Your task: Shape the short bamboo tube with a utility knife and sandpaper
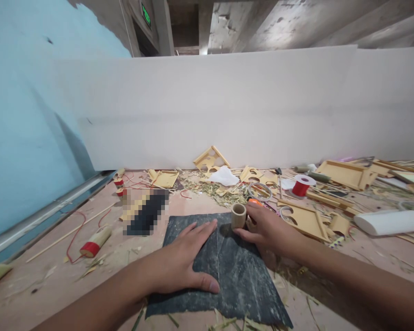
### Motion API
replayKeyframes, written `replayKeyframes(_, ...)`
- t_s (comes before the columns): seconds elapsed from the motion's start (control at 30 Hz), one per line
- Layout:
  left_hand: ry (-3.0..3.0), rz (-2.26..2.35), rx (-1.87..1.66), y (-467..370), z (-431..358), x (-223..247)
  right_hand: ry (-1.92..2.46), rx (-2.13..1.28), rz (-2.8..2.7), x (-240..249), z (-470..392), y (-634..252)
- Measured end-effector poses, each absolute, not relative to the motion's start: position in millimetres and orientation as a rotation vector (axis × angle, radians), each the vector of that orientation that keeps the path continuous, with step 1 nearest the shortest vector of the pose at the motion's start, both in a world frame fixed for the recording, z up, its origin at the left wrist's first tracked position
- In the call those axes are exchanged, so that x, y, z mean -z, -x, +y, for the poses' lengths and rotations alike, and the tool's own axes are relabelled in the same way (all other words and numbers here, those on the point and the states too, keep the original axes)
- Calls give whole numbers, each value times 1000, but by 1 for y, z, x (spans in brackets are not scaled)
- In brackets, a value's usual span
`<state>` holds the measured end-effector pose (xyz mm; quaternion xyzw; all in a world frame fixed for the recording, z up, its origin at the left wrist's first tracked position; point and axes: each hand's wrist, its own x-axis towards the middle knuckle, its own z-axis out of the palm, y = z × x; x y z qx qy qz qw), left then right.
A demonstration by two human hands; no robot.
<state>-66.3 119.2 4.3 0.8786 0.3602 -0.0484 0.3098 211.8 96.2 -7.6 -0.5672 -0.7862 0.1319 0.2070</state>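
A dark grey sheet [234, 276], scuffed with pale marks, lies on the table in front of me. My left hand [184, 262] rests flat on its left part, fingers spread and thumb stretched out. Near the sheet's upper right edge stands a short hollow tube [238, 217], upright, pale and bamboo-like, its open end facing up. My right hand [264, 227] grips this tube from the right, thumb at its base and fingers behind. An orange object [254, 201] shows just beyond the right fingers; its kind is mostly hidden.
Left lie a bamboo piece with a red band [96, 241], red string and a thin stick [71, 233]. At the right are a red spool [301, 185], cut wooden panels [305, 220] and a white roll [391, 223]. Shavings litter the table; a white board [227, 105] stands behind.
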Motion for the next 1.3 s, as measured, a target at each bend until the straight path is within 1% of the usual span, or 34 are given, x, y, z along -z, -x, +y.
replayKeyframes(0.17, -2331, 936, 94, 68, 121, -1, 1390, -505, -2298, 4, 80, -197)
replayKeyframes(0.33, -2364, 871, 43, 69, 122, 2, 1245, -551, -2373, 4, 66, -186)
replayKeyframes(0.47, -2343, 902, 54, 69, 122, 2, 1302, -516, -2359, 6, 74, -192)
replayKeyframes(0.7, -2336, 943, 118, 67, 120, -3, 1612, -338, -2215, 3, 94, -212)
replayKeyframes(0.77, -2338, 944, 111, 67, 120, -3, 1570, -374, -2228, 2, 88, -207)
replayKeyframes(0.93, -2374, 858, 53, 69, 122, 0, 1296, -504, -2370, 5, 72, -191)
replayKeyframes(1.0, -2363, 872, 57, 69, 121, 0, 1308, -490, -2364, 6, 78, -196)
replayKeyframes(1.17, -2347, 926, 95, 68, 120, -3, 1633, -291, -2176, 7, 98, -213)
replayKeyframes(1.23, -2352, 918, 88, 68, 120, -2, 1582, -341, -2199, 6, 92, -208)
replayKeyframes(1.3, -2363, 892, 57, 68, 120, -1, 1416, -455, -2285, 5, 81, -198)
